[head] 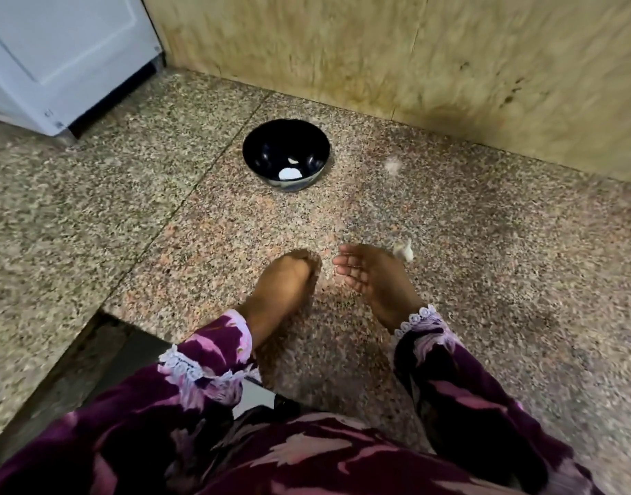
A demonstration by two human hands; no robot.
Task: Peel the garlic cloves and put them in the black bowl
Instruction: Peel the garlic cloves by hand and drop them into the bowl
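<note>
The black bowl (286, 137) stands on the speckled stone counter, ahead of both hands, with two white peeled garlic cloves (289, 172) in its bottom. My left hand (283, 280) hovers low over the counter with its back up and its fingers tucked out of sight, so whether it holds anything is hidden. My right hand (373, 278) is beside it, palm turned left, fingers loosely spread and holding nothing. A whitish unpeeled garlic piece (404, 250) lies on the counter just past the right hand's far side. The view is blurred.
A scrap of pale garlic skin (392, 167) lies right of the bowl. A yellowish wall (414, 55) runs along the back. A white cabinet door (57, 55) is at the far left. The counter's front edge (139, 325) steps down at my left.
</note>
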